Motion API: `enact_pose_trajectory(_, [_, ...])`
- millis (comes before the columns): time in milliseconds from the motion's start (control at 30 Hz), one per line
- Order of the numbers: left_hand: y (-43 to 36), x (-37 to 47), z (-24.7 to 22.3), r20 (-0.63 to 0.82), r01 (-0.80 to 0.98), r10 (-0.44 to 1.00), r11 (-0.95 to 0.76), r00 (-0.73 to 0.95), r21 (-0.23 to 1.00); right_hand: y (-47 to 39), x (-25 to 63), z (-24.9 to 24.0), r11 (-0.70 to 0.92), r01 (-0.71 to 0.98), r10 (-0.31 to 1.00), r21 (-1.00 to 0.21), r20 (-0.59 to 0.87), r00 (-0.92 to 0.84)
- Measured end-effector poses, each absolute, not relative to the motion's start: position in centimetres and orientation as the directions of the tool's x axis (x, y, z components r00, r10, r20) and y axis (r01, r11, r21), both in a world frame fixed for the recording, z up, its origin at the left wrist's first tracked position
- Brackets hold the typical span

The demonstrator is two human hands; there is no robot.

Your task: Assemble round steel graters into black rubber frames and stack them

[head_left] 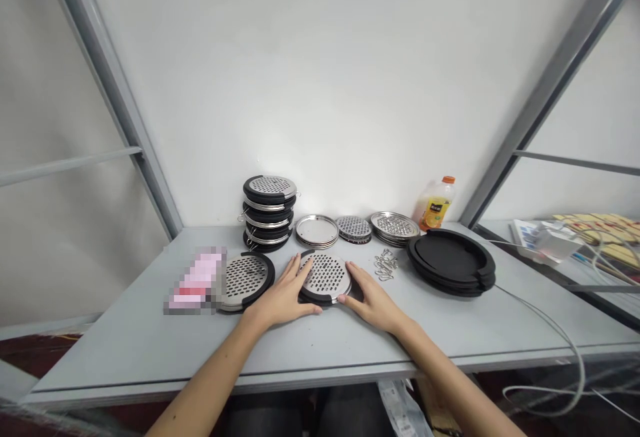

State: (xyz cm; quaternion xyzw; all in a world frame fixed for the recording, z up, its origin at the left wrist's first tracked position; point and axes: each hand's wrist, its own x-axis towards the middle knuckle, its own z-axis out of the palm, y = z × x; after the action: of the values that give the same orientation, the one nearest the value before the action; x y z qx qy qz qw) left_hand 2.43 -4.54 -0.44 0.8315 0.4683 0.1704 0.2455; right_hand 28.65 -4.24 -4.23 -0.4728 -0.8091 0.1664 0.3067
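Note:
On the grey table in front of me lies a round perforated metal disc [326, 274] with a black rim piece around part of its edge. My left hand [283, 296] grips its left side, fingers spread along the upper edge and thumb by the lower edge. From the right, my right hand [371, 298] holds the opposite edge between thumb and fingers. The fingers partly cover the rim. Just left of my left hand is a similar black-rimmed perforated disc [246, 280]. A small heap of metal wire clips [386, 265] sits beyond my right hand.
Behind are a tall stack of black-rimmed discs [270, 189], shallow metal dishes [317, 229], smaller perforated discs [354, 226] and perforated metal lids [395, 226]. Stacked black rings [451, 260] and an orange-capped bottle [436, 207] stand right. A blurred pink item [197, 278] lies left.

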Motion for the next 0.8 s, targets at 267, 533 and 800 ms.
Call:
enact_pose_trajectory(267, [-4.4, 2.4, -0.2, 0.05, 0.678, 0.84, -0.47, 0.541, 0.566, -4.3, 28.6, -3.5, 0.478, 0.667, 0.874, -0.572, 0.383, -0.299])
enact_pose_trajectory(533, [-4.7, 2.9, 1.2, 0.191, 0.605, 0.846, -0.497, 0.498, 0.622, -4.7, 28.6, -3.0, 0.547, 0.592, 0.83, -0.592, 0.475, -0.292])
enact_pose_trajectory(800, [-4.9, 3.1, 1.1, 0.212, 0.569, 0.825, -0.525, 0.524, 0.633, -4.2, 29.3, -3.5, 0.572, 0.581, 0.801, -0.58, 0.549, -0.24])
